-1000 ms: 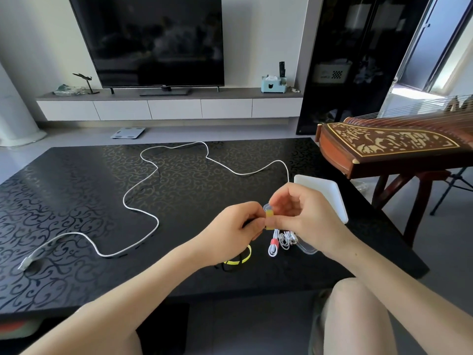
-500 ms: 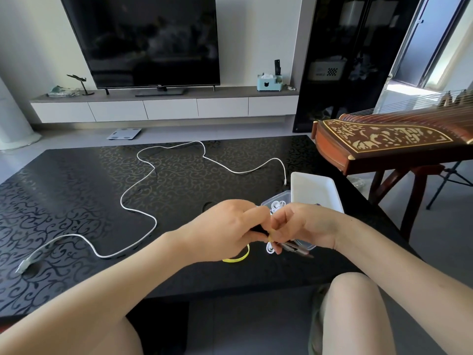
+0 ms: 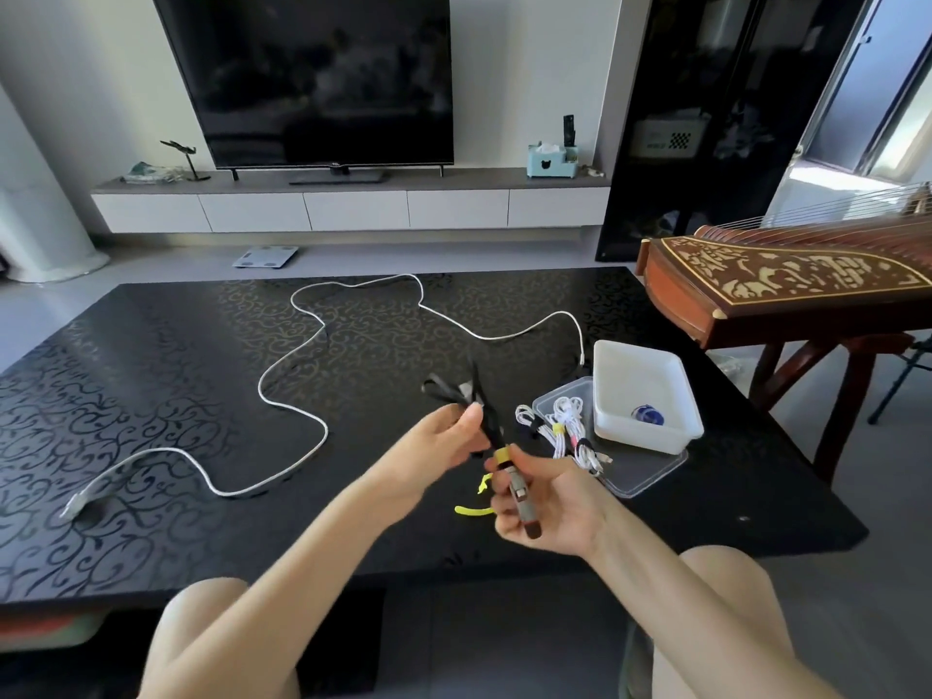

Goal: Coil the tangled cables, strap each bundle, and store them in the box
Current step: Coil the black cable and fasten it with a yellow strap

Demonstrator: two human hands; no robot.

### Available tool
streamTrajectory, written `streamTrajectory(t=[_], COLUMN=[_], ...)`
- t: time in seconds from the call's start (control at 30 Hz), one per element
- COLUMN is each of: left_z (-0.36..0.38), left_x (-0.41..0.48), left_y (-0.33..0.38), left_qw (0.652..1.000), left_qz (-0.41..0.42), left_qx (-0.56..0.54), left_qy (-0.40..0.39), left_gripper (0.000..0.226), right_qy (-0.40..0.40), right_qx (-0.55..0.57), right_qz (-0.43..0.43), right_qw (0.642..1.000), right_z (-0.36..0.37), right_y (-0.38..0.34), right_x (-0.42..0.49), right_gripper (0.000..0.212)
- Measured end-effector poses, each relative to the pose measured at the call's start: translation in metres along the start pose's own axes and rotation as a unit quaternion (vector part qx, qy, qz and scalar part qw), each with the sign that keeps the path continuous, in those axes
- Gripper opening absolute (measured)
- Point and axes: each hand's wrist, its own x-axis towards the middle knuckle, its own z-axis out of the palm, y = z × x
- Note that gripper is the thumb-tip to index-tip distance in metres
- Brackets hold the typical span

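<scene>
Black cable bundle (image 3: pixel 491 431) is hanging lower centre of the frame, raised off the table (image 3: pixel 151 421) between both hands, with a yellow strap (image 3: pixel 503 454) wrapping it mid-length. The right hand (image 3: pixel 549 502) is curling its fingers round the plug ends (image 3: pixel 522 496), palm turned up. The left hand (image 3: pixel 433 454) is pinching the black loops between thumb and fingers. The loops above the thumb are blurring, so the turns cannot be counted.

Just below the hands, a loose yellow strap (image 3: pixel 471 510) is lying flat on the table. Right of the hands, white cable bundles (image 3: pixel 562 421) are resting on a clear lid (image 3: pixel 645 471), one wearing a yellow band and one a red band. The white box (image 3: pixel 645 380) is standing open at the lid's far right side, touching it, with a small blue round object (image 3: pixel 647 415) sitting inside.

A long white cable (image 3: pixel 302 396) is snaking uncoiled across the table, one plug lying at the left edge and the other end lying just beside the box.

Further back, a bathroom scale (image 3: pixel 266 256) is lying on the floor. A dark television (image 3: pixel 312 78) is standing on a low white cabinet (image 3: pixel 353 209), with a pale blue tissue box (image 3: pixel 547 161) near its right end. A stringed wooden zither (image 3: pixel 787 285) is standing on a stand at the right edge of the frame.
</scene>
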Motion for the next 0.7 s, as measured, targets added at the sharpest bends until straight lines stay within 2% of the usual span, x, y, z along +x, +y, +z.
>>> streamTrajectory(t=[0.1, 0.17, 0.23, 0.27, 0.3, 0.33, 0.4, 0.43, 0.47, 0.5, 0.53, 0.6, 0.63, 0.67, 0.7], left_z=[0.011, 0.011, 0.005, -0.001, -0.010, -0.019, -0.034, -0.039, -0.043, -0.044, -0.046, -0.049, -0.050, -0.051, -0.051], left_x=[0.008, 0.011, 0.015, 0.017, 0.017, 0.018, 0.014, 0.012, 0.009, 0.006, 0.004, 0.001, -0.001, -0.002, -0.004], left_y=[-0.005, -0.011, -0.014, -0.014, -0.014, -0.014, -0.018, -0.020, -0.023, -0.024, -0.025, -0.026, -0.027, -0.029, -0.031], left_qw=[0.977, 0.955, 0.944, 0.942, 0.944, 0.950, 0.955, 0.953, 0.950, 0.946, 0.942, 0.932, 0.928, 0.927, 0.933], left_qz=[-0.015, -0.033, -0.046, -0.056, -0.069, -0.085, -0.130, -0.153, -0.168, -0.173, -0.172, -0.161, -0.157, -0.155, -0.149], left_qx=[-0.211, -0.292, -0.323, -0.324, -0.313, -0.290, -0.254, -0.249, -0.254, -0.263, -0.279, -0.319, -0.335, -0.338, -0.324], left_qy=[0.017, 0.034, 0.054, 0.064, 0.074, 0.080, 0.078, 0.076, 0.076, 0.075, 0.074, 0.060, 0.052, 0.049, 0.054], left_gripper=[0.022, 0.019, 0.016, 0.016, 0.018, 0.019, 0.018, 0.016, 0.013, 0.012, 0.015, 0.018, 0.016, 0.016, 0.018], right_qy=[-0.008, 0.037, 0.117, 0.166, 0.216, 0.257, 0.275, 0.246, 0.207, 0.177, 0.154, 0.130, 0.130, 0.136, 0.148], right_qx=[-0.022, -0.076, -0.213, -0.308, -0.411, -0.528, -0.758, -0.826, -0.869, -0.892, -0.906, -0.924, -0.924, -0.915, -0.893], right_qz=[0.018, 0.003, -0.042, -0.076, -0.114, -0.152, -0.203, -0.224, -0.239, -0.248, -0.250, -0.258, -0.274, -0.289, -0.307], right_qw=[1.000, 0.996, 0.969, 0.934, 0.878, 0.795, 0.555, 0.455, 0.381, 0.335, 0.305, 0.249, 0.235, 0.247, 0.294], right_z=[0.004, 0.002, -0.004, -0.009, -0.017, -0.027, -0.051, -0.061, -0.069, -0.072, -0.073, -0.070, -0.069, -0.069, -0.068], right_y=[0.017, 0.023, 0.024, 0.022, 0.021, 0.020, 0.019, 0.020, 0.022, 0.024, 0.026, 0.027, 0.026, 0.026, 0.027], right_x=[0.011, 0.017, 0.021, 0.022, 0.023, 0.025, 0.029, 0.033, 0.039, 0.044, 0.050, 0.058, 0.060, 0.062, 0.061], right_gripper=[0.015, 0.014, 0.016, 0.018, 0.018, 0.018, 0.024, 0.029, 0.031, 0.030, 0.024, 0.008, 0.008, 0.012, 0.013])
